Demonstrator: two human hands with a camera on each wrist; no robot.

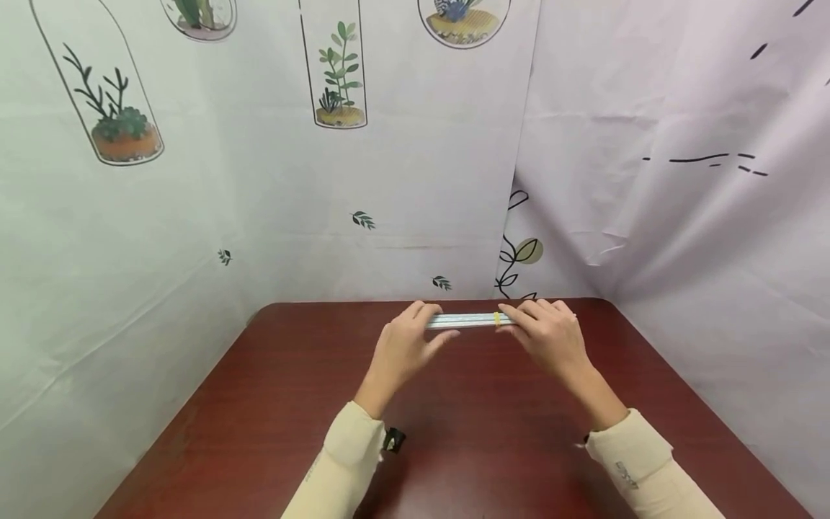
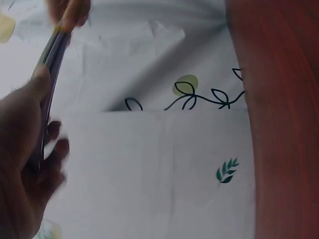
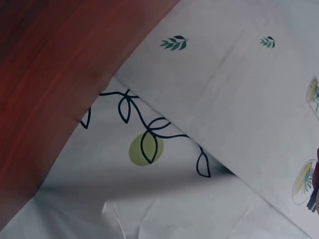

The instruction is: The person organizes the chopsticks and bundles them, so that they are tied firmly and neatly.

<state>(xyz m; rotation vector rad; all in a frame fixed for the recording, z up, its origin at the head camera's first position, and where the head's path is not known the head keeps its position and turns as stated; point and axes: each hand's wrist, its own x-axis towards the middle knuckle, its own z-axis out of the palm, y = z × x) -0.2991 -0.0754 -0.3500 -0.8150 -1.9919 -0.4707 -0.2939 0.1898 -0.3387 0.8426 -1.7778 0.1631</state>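
Observation:
A slim, flat, pale blue-and-white bundle [image 1: 463, 321] is held level above the far part of the table; its exact kind cannot be told. Around it, close to its right end, runs a thin yellow band [image 1: 497, 318]. My left hand [image 1: 402, 347] grips the left end, fingers above and thumb below. At the other end my right hand [image 1: 550, 336] pinches the bundle beside the band. The left wrist view shows the bundle [image 2: 55, 59] edge-on and dark, lying along the thumb. Only a sliver of fingers and bundle appears at the right wrist view's edge.
Beneath both hands lies a dark red wooden table [image 1: 467, 418] with rounded far corners. White cloth walls [image 1: 402, 173] printed with plants and leaves enclose it at the back and sides. A small black object [image 1: 393, 440] sits at the left cuff.

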